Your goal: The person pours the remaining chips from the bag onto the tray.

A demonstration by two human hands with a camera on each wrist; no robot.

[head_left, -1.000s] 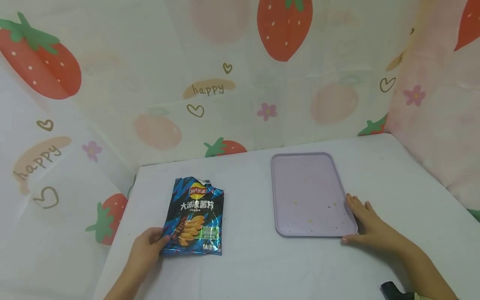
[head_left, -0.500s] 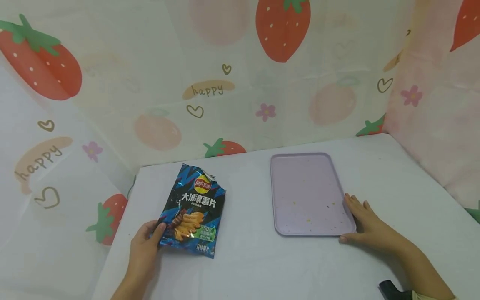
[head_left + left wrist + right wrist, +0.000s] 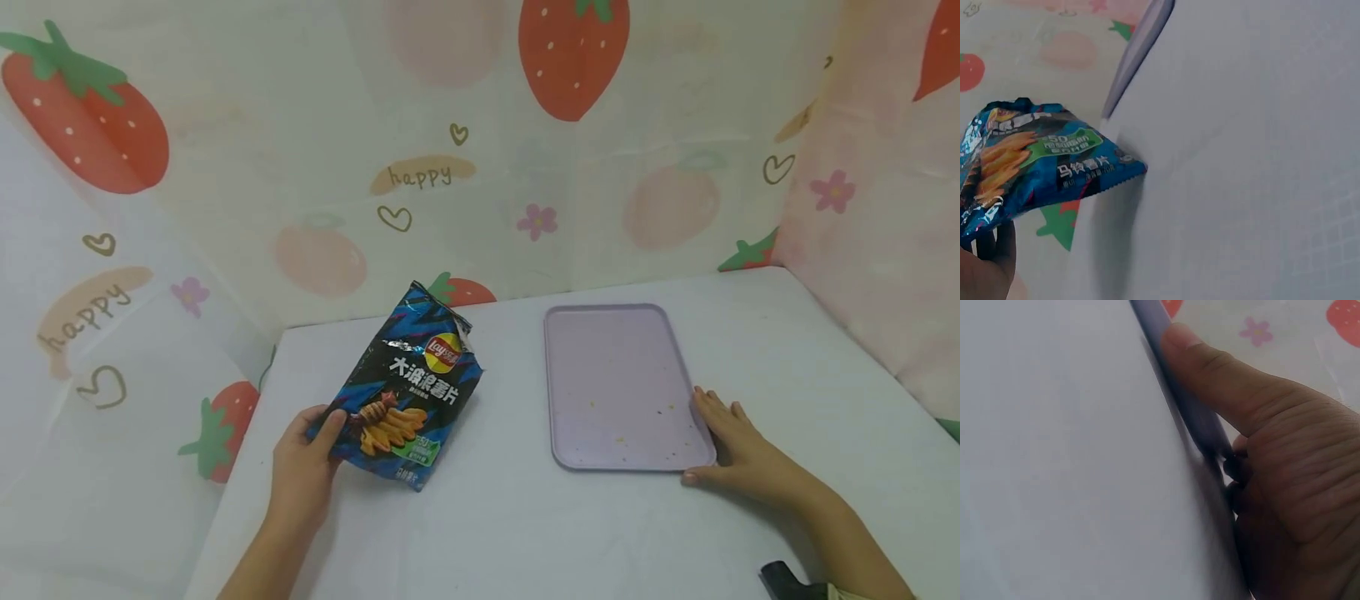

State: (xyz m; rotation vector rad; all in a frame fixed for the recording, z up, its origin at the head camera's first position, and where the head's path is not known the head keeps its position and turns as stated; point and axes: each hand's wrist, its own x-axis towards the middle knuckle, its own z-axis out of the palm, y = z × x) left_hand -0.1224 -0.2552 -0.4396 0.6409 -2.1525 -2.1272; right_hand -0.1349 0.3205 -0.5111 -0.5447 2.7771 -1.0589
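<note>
My left hand (image 3: pixel 303 467) pinches the left edge of a blue and black potato chip bag (image 3: pixel 408 392), thumb on the printed front. The bag is tilted above the table, its torn top pointing away to the right. In the left wrist view the bag's (image 3: pixel 1041 156) lower end shows, with part of my hand (image 3: pixel 988 269) beneath it. A lilac tray (image 3: pixel 618 367) lies flat at the right, scattered with small crumbs. My right hand (image 3: pixel 750 458) rests at its near right corner, fingers extended along the side and thumb at the near edge. The bag's contents are hidden.
A white cloth (image 3: pixel 510 533) covers the table. Behind it and at both sides hang sheets printed with strawberries (image 3: pixel 573 58). A black object (image 3: pixel 787 581) sits at the right wrist.
My left hand has lifted the chip bag off the table, up and to the right, and tilted its top rightward. The right hand and tray have stayed in place.
</note>
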